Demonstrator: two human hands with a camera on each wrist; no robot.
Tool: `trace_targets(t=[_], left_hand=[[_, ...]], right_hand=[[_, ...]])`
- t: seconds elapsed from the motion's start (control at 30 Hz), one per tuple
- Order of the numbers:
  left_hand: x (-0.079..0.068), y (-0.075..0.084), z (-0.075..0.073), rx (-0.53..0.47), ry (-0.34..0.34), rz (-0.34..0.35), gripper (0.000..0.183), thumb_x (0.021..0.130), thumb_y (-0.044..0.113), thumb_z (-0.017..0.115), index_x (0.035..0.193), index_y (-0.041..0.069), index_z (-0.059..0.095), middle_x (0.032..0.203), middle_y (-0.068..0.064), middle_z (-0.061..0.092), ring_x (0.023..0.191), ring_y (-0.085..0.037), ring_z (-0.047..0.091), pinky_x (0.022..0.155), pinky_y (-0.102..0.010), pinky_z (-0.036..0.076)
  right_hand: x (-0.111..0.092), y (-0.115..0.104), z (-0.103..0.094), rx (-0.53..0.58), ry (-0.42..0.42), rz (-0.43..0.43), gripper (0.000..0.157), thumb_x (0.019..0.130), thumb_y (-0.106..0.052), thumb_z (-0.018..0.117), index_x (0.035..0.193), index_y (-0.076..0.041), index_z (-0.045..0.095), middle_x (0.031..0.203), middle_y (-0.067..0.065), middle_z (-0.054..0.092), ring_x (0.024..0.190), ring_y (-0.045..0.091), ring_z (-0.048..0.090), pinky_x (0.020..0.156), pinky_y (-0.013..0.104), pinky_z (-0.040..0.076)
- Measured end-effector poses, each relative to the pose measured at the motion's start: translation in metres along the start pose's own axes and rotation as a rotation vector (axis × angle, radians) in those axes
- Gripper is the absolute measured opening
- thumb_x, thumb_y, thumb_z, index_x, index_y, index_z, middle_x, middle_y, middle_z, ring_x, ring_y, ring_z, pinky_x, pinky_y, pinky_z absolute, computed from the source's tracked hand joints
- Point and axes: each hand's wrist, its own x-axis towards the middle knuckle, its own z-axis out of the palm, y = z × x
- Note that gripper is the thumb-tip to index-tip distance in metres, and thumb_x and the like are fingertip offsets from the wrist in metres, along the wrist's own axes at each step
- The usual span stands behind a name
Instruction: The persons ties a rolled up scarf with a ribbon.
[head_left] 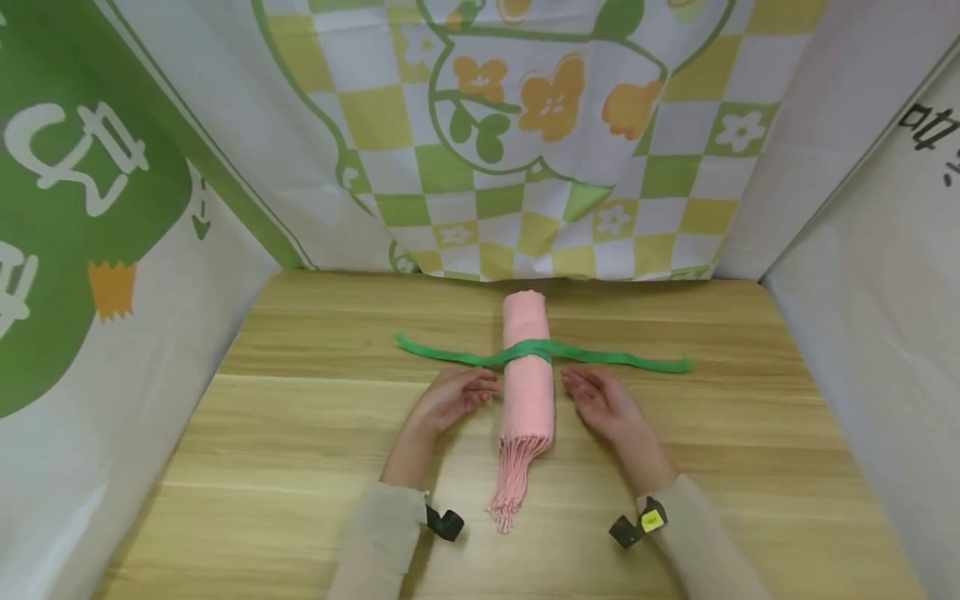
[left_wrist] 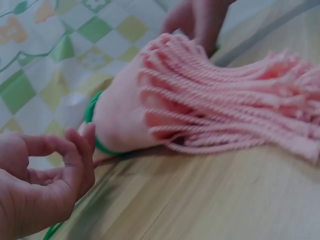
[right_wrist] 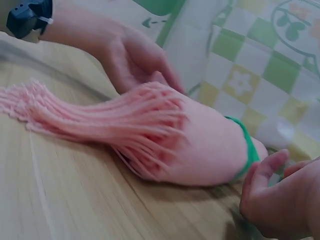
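Note:
A rolled pink scarf (head_left: 528, 396) lies lengthwise on the table, its twisted fringe (head_left: 513, 479) spread toward the near side. Round its middle passes a green ribbon (head_left: 531, 348), with one loose end stretching left and the other right. My left hand (head_left: 453, 396) is just left of the roll, below the ribbon, fingers loosely bent and holding nothing. On the other side, my right hand (head_left: 600, 400) is beside the roll with relaxed, slightly curled fingers and nothing in them. The right wrist view shows the fringe (right_wrist: 100, 120) close up, with the ribbon (right_wrist: 246, 145) beyond it.
The wooden table (head_left: 300, 433) extends on both sides of the roll. A checked, flower-printed cloth (head_left: 540, 192) hangs at its back edge. White printed panels stand left and right. Each wrist wears a small black camera (head_left: 446, 523).

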Motion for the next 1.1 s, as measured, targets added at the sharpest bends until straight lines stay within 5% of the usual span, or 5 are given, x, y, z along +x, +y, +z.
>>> trace_targets(t=[0.2,0.57,0.77,0.93,1.1], left_hand=[[0.018,-0.015,0.028,-0.246,0.112,-0.004,0.022,0.106,0.014,0.046,0.105,-0.005,0.056,0.071,0.0,0.065,0.057,-0.003,0.048,0.047,-0.009,0.034],[0.037,-0.007,0.052,-0.486,0.327,0.14,0.018,0.105,0.014,0.047,0.088,0.008,0.045,0.073,0.002,0.044,0.055,-0.002,0.029,0.045,-0.011,0.022],[0.041,-0.003,0.067,-0.392,0.428,0.254,0.016,0.107,0.014,0.042,0.092,0.01,0.044,0.079,0.0,0.044,0.071,-0.009,0.04,0.063,-0.018,0.035],[0.041,-0.003,0.077,-0.409,0.449,0.355,0.014,0.109,0.014,0.034,0.103,0.007,0.045,0.092,-0.004,0.053,0.084,-0.014,0.051,0.079,-0.024,0.044],[0.041,-0.004,0.082,-0.46,0.419,0.435,0.032,0.11,0.016,0.027,0.132,-0.007,0.033,0.116,-0.026,0.066,0.108,-0.027,0.067,0.102,-0.034,0.05]], right_hand=[[0.025,0.016,0.015,0.001,0.009,-0.047,0.025,0.108,-0.021,0.038,0.104,0.001,0.048,0.082,0.005,0.053,0.062,0.005,0.047,0.048,0.008,0.034],[0.056,0.021,0.035,0.14,0.162,-0.311,0.028,0.104,-0.011,0.05,0.076,-0.011,0.044,0.062,-0.004,0.042,0.053,0.004,0.029,0.048,0.013,0.019],[0.062,0.018,0.046,0.09,0.207,-0.394,0.005,0.105,-0.01,0.045,0.105,-0.011,0.04,0.092,0.0,0.047,0.082,0.009,0.043,0.074,0.017,0.038],[0.058,0.018,0.055,0.12,0.158,-0.455,0.044,0.109,-0.013,0.031,0.148,-0.008,0.014,0.144,0.018,0.045,0.13,0.022,0.053,0.114,0.028,0.038],[0.055,0.022,0.063,0.154,0.125,-0.462,0.049,0.11,-0.018,0.026,0.155,-0.002,0.012,0.155,0.022,0.039,0.143,0.026,0.045,0.121,0.035,0.032]])
